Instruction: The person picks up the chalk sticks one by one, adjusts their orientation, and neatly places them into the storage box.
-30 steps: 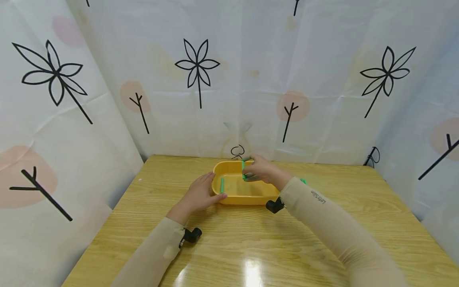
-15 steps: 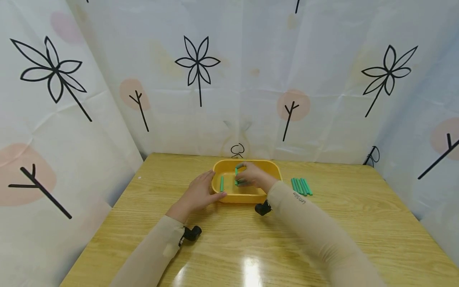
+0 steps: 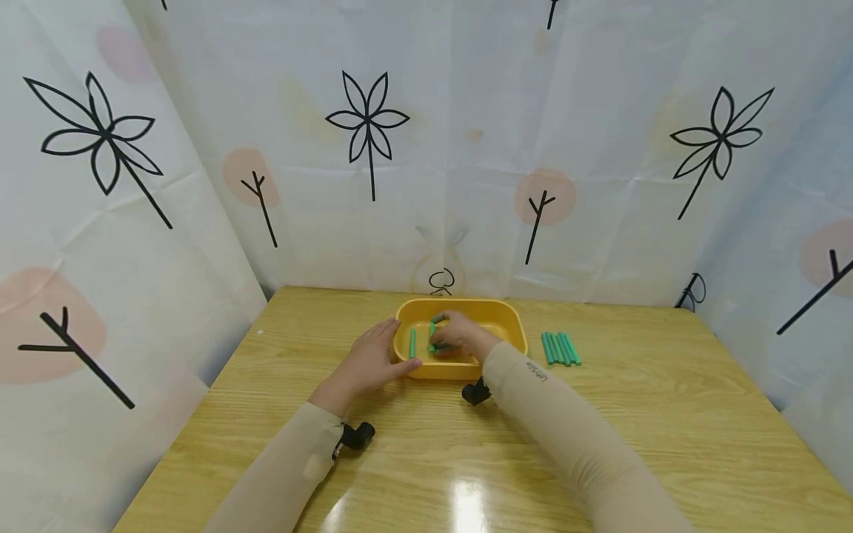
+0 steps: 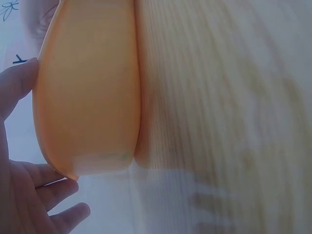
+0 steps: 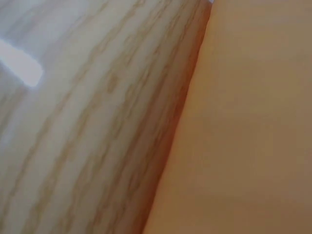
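Note:
A yellow plastic basin point(image 3: 440, 371) stands on the wooden table. My left hand point(image 3: 365, 361) rests on its left end, thumb along the near rim and fingers at the end rim. In the left wrist view that hand point(image 4: 22, 195) has its fingers extended, some tips clear of the wall. Inside the basin, one green stick point(image 3: 412, 343) lies near the left end. My right hand point(image 3: 464, 334) reaches in from the right and pinches another green stick point(image 3: 432, 337), close beside the first. The right wrist view has only the basin wall point(image 5: 253, 117) and tabletop, no fingers.
Several green sticks point(image 3: 561, 348) lie side by side on the table point(image 3: 640, 385), right of the basin. A white patterned cloth point(image 3: 446, 222) hangs behind and on both sides. A black wrist camera point(image 3: 476, 391) sits close to the basin's near wall.
My right hand has moved left and lower into the basin with its green stick, toward the one lying there. The row of sticks on the right has come into sight. The left hand stays put.

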`<state>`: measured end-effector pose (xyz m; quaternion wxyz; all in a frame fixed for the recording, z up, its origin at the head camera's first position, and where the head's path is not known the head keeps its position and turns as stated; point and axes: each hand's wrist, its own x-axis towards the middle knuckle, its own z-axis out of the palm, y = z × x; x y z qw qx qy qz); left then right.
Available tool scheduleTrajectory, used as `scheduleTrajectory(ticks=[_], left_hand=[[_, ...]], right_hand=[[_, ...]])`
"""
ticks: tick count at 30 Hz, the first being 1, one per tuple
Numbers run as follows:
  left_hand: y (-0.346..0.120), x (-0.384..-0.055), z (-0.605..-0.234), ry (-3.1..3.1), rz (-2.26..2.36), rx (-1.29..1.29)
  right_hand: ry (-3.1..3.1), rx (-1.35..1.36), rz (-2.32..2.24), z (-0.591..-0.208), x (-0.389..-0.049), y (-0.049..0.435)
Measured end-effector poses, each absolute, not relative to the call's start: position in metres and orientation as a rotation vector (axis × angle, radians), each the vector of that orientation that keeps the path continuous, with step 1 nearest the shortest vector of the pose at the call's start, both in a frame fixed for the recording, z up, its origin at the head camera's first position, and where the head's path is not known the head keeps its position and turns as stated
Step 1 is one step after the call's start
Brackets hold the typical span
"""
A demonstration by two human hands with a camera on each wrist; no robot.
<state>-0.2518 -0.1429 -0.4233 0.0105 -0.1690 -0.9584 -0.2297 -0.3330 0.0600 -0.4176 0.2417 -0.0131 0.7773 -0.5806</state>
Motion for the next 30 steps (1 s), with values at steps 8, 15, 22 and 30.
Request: scheduleTrajectory(ticks=[8,15,22,30], left_hand=[[-0.143,-0.25,-0.423,-2.99,-0.73,-0.52],[-0.142,-0.25,-0.424,-2.98,-0.745,-0.522],[-0.145,-0.252,-0.428,-2.968,-0.724,-0.539],[-0.145,-0.253,-0.428,-2.968,-0.728,-0.56]], right_hand=[[2.196,-0.07,-1.524,-0.422,-0.33,0.055],[2.193,-0.057,-1.527,-0.421,-0.331,0.055],[2.17,-0.047,-1.563,-0.415,-0.332,0.064],[2.207,-0.072,-1.499,-0.404,-0.329,0.072]])
